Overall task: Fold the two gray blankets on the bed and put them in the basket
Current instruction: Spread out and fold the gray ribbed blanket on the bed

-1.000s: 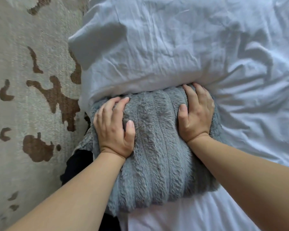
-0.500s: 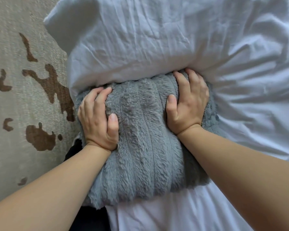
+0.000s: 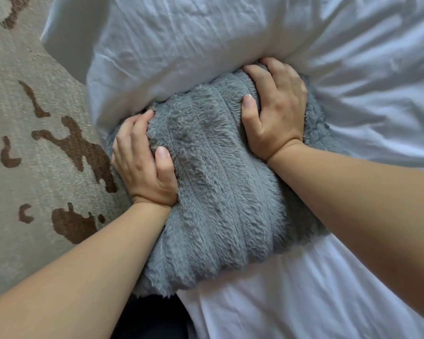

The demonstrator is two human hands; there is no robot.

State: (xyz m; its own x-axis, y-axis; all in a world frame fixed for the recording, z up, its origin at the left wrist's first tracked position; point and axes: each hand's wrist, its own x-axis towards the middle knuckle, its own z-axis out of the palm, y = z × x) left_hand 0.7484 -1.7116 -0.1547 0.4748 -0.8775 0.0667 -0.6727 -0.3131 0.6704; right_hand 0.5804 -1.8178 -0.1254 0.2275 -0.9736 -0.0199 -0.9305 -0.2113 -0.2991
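White bedding [image 3: 353, 277], gray blanket [image 3: 218, 192] apparently folded, left hand [image 3: 142, 165], right hand [image 3: 277, 108] gripping

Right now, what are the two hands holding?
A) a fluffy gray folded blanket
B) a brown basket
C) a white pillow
A: the left hand and the right hand each grip a side of the fluffy gray folded blanket.

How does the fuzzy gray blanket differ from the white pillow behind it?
The gray blanket is shaggy and ribbed; the white pillow is smooth and finely creased. The gray blanket is folded into a thick bundle, with the left hand and right hand each taking a grip on it; the white pillow is in neither grip. Both look soft, lie on the bed and press against each other.
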